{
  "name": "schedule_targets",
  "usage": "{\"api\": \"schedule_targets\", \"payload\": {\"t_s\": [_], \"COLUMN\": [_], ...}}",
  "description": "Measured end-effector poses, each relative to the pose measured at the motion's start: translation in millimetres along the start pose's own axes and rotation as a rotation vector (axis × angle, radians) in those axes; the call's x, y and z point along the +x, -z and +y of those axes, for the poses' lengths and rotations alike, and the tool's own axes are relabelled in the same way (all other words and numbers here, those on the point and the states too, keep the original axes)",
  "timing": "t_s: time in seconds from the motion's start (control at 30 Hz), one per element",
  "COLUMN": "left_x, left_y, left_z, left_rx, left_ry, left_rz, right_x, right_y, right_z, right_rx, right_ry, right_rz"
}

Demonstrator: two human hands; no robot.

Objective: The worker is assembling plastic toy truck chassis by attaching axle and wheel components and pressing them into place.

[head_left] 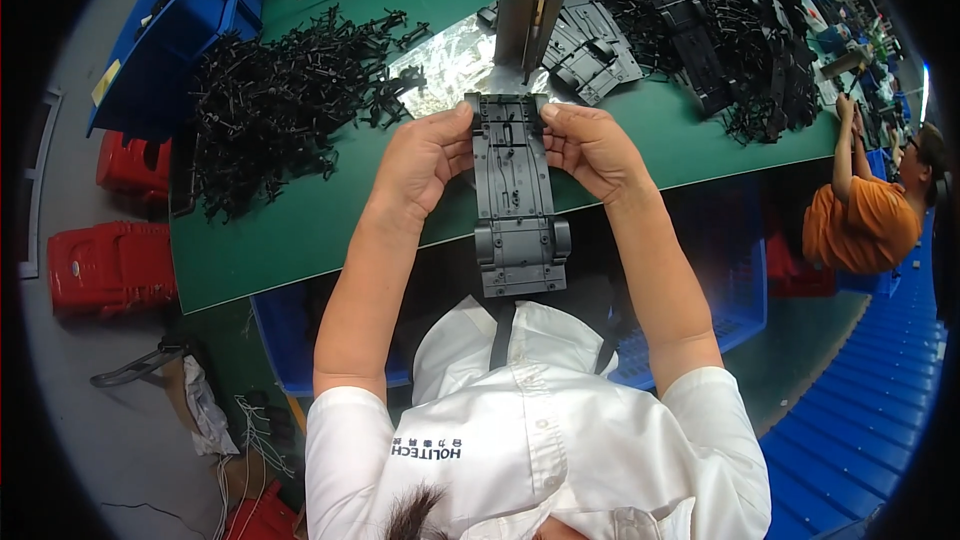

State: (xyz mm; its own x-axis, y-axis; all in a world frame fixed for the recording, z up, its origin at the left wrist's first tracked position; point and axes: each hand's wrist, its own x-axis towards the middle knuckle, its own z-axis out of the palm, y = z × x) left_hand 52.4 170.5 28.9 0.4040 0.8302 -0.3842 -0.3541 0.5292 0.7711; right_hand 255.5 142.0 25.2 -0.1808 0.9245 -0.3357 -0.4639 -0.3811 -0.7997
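A long dark grey plastic chassis plate [515, 200] is held lengthwise between both hands, over the front edge of the green table [300, 230]. My left hand [425, 160] grips its far left side, thumb on top near the upper corner. My right hand [590, 148] grips the far right side the same way. The plate's near end points toward my chest and hangs free. Just beyond the plate's far end stands a metal press tool [530, 0] over a shiny foil sheet [450, 65].
A heap of small black plastic parts [280, 100] lies at the left of the table, a larger heap [720, 30] at the right, with several flat grey plates [595, 55] stacked by the press. Blue bins [190, 20], red stools [110, 265], and a person in orange [865, 210] are around.
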Motion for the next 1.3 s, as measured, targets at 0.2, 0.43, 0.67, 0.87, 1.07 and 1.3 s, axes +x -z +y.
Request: {"api": "schedule_targets", "payload": {"t_s": [0.2,0.43,0.67,0.87,1.07,1.3], "left_x": [14,34,36,29,34,44], "left_y": [-4,-1,-1,-10,-9,-3], "left_z": [7,15,20,25,25,23], "left_rx": [-0.02,0.01,0.024,-0.004,-0.031,-0.01], "left_ry": [0.033,0.034,0.004,0.012,0.0,-0.014], "left_rz": [0.035,0.053,0.086,0.087,0.095,0.087], "right_x": [10,15,19,18,21,26], "right_y": [3,0,-6,-5,-3,1], "right_z": [-4,-13,-15,-15,-14,-12], "right_rx": [0.059,0.127,0.152,0.169,0.202,0.228], "right_ry": [-0.007,-0.046,-0.06,-0.071,-0.062,-0.066], "right_rz": [0.018,0.071,0.072,0.067,0.052,0.055]}}
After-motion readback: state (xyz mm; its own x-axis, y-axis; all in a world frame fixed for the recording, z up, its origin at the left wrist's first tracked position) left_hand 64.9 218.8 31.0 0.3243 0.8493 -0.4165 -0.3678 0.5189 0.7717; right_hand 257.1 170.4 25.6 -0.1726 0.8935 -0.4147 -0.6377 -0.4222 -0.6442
